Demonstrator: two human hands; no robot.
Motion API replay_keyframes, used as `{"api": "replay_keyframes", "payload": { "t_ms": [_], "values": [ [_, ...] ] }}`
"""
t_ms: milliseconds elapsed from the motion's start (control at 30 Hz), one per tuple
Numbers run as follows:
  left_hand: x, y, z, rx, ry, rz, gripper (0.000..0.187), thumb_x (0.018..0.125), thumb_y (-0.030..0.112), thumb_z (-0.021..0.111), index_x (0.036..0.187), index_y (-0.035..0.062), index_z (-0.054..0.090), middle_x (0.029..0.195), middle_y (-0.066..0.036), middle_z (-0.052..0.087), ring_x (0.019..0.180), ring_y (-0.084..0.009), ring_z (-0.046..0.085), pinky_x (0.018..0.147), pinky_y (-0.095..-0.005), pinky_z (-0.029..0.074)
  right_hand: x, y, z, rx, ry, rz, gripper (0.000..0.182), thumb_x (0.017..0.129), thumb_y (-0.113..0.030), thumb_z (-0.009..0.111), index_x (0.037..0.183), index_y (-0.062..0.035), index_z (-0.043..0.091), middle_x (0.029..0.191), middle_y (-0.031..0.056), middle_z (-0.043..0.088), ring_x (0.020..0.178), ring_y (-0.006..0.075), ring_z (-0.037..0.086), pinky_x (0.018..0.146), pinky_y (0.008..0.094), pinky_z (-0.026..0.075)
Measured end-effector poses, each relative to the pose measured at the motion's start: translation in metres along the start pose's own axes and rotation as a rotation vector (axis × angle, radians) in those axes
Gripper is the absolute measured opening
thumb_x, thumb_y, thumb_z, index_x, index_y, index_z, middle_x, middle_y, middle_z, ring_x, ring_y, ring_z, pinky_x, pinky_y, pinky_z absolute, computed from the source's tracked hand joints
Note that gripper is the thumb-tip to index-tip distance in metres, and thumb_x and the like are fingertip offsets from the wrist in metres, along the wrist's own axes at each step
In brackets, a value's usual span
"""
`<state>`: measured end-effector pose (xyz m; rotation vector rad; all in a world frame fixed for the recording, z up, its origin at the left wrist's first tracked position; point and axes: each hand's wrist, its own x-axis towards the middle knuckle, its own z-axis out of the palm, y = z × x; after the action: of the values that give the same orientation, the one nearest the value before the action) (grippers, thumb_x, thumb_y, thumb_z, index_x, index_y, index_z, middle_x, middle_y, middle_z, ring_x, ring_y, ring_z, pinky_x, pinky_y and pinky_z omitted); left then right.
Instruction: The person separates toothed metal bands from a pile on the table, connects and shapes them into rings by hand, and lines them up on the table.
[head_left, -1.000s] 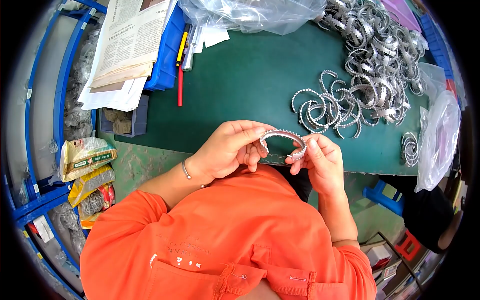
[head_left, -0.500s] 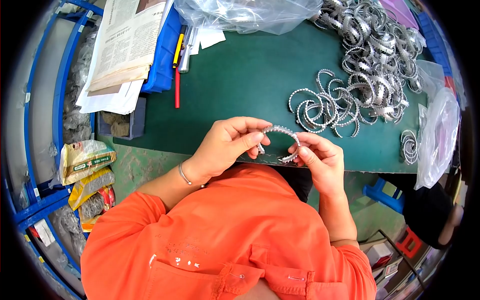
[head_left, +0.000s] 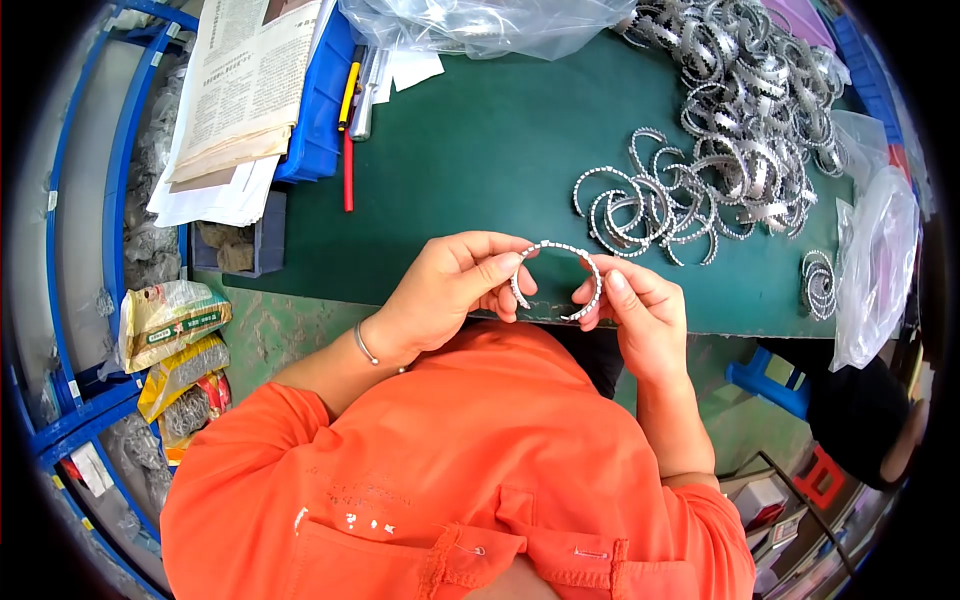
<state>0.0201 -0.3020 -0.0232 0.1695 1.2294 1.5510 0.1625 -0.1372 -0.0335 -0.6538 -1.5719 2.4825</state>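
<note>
A curved, C-shaped silvery metal strip (head_left: 557, 244) with a notched, toothed-looking edge is held just over the table's near edge, its gap facing my body. My left hand (head_left: 445, 280) pinches its left side between thumb and fingers. On the opposite side, my right hand (head_left: 648, 312) is closed on it with thumb and fingertips. Several similar loose strips (head_left: 655, 210) lie on the green table (head_left: 480, 160) beyond my right hand. Behind them a large tangled heap of strips (head_left: 755, 120) spreads to the back right. A small nested group (head_left: 819, 284) lies near the right edge.
Clear plastic bags (head_left: 490, 20) lie at the back, and another plastic bag (head_left: 880, 270) hangs at the right edge. Newspapers (head_left: 245, 90) rest on a blue bin (head_left: 315, 130) at left, beside pens (head_left: 349, 170). A blue stool (head_left: 768, 385) stands below right.
The metal strip has turned in my fingers, so its ring outline now faces the camera more. Both hands still hold it in nearly the same place.
</note>
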Motion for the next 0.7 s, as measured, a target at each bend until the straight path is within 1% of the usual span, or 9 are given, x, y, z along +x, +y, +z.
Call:
{"api": "replay_keyframes", "payload": {
  "t_ms": [200,267,300,367,400,467,500,567,700],
  "values": [
    [0.0003,-0.0008,-0.0004,-0.029,-0.013,-0.011,0.025,0.093,0.014,0.049,0.111,-0.0027,0.055,0.086,-0.010,0.061,0.065,-0.0080,0.057,0.060,-0.0226,0.051,-0.0008,0.0007,-0.0009,0.044,-0.003,-0.011,0.025,0.093,-0.011,0.047,0.109,0.0051,0.058,0.085,0.0084,0.063,0.068,0.0093,0.057,0.062,0.0219,0.049],
    [0.0000,-0.0002,0.0001,-0.005,-0.007,-0.012,0.025,0.093,0.013,0.049,0.111,-0.0020,0.055,0.087,-0.010,0.061,0.065,-0.0079,0.057,0.062,-0.0224,0.050,-0.0012,0.0002,-0.0021,-0.022,0.004,-0.025,0.023,0.091,-0.010,0.052,0.108,0.0047,0.059,0.088,0.0093,0.064,0.068,0.0095,0.058,0.061,0.0216,0.050],
    [-0.0004,0.0000,0.0005,-0.005,-0.006,-0.010,0.025,0.093,0.013,0.049,0.111,-0.0020,0.055,0.087,-0.010,0.061,0.065,-0.0079,0.057,0.062,-0.0224,0.050,-0.0014,0.0002,-0.0018,-0.023,0.003,-0.025,0.023,0.091,-0.010,0.052,0.108,0.0047,0.059,0.088,0.0093,0.064,0.068,0.0095,0.058,0.061,0.0216,0.050],
    [-0.0011,0.0002,0.0016,0.046,-0.007,0.021,0.024,0.092,0.012,0.049,0.112,-0.0013,0.055,0.088,-0.008,0.061,0.068,-0.0080,0.056,0.065,-0.0219,0.049,-0.0023,-0.0001,-0.0011,-0.073,0.016,-0.062,0.023,0.087,-0.006,0.058,0.107,0.0043,0.060,0.089,0.0102,0.064,0.070,0.0104,0.060,0.063,0.0220,0.050],
    [-0.0013,0.0003,0.0020,0.046,-0.006,0.022,0.024,0.092,0.012,0.049,0.112,-0.0013,0.055,0.088,-0.008,0.061,0.068,-0.0080,0.056,0.065,-0.0219,0.049,-0.0029,-0.0009,-0.0003,-0.073,0.015,-0.062,0.023,0.087,-0.006,0.058,0.107,0.0043,0.060,0.089,0.0102,0.064,0.070,0.0104,0.060,0.063,0.0220,0.050],
    [-0.0014,0.0007,0.0023,0.109,-0.002,0.051,0.024,0.091,0.010,0.051,0.112,-0.0010,0.055,0.090,-0.007,0.061,0.071,-0.0082,0.055,0.067,-0.0214,0.048,-0.0035,-0.0028,0.0017,-0.049,0.028,-0.085,0.023,0.083,-0.001,0.061,0.106,0.0050,0.060,0.091,0.0101,0.063,0.074,0.0117,0.061,0.065,0.0221,0.050],
    [-0.0015,0.0007,0.0020,0.110,-0.001,0.053,0.024,0.091,0.010,0.051,0.112,-0.0010,0.055,0.090,-0.007,0.061,0.071,-0.0082,0.055,0.067,-0.0214,0.048,-0.0030,-0.0027,0.0020,-0.049,0.025,-0.086,0.023,0.083,-0.001,0.061,0.106,0.0050,0.060,0.091,0.0101,0.063,0.074,0.0117,0.061,0.065,0.0221,0.050],
    [-0.0012,-0.0001,0.0011,0.123,-0.022,0.088,0.025,0.090,0.009,0.052,0.112,-0.0013,0.056,0.091,-0.007,0.061,0.072,-0.0083,0.054,0.067,-0.0210,0.047,-0.0021,-0.0026,0.0017,-0.102,0.025,-0.155,0.022,0.082,0.002,0.061,0.104,0.0053,0.061,0.093,0.0099,0.062,0.078,0.0128,0.061,0.066,0.0222,0.051],
    [-0.0013,-0.0004,0.0000,0.176,-0.034,0.147,0.024,0.090,0.008,0.053,0.111,-0.0018,0.057,0.092,-0.008,0.061,0.072,-0.0087,0.054,0.067,-0.0215,0.047,-0.0005,-0.0001,-0.0023,-0.149,0.006,-0.171,0.021,0.081,0.004,0.061,0.102,0.0054,0.062,0.094,0.0095,0.061,0.079,0.0128,0.061,0.066,0.0220,0.051]
  ]
}}
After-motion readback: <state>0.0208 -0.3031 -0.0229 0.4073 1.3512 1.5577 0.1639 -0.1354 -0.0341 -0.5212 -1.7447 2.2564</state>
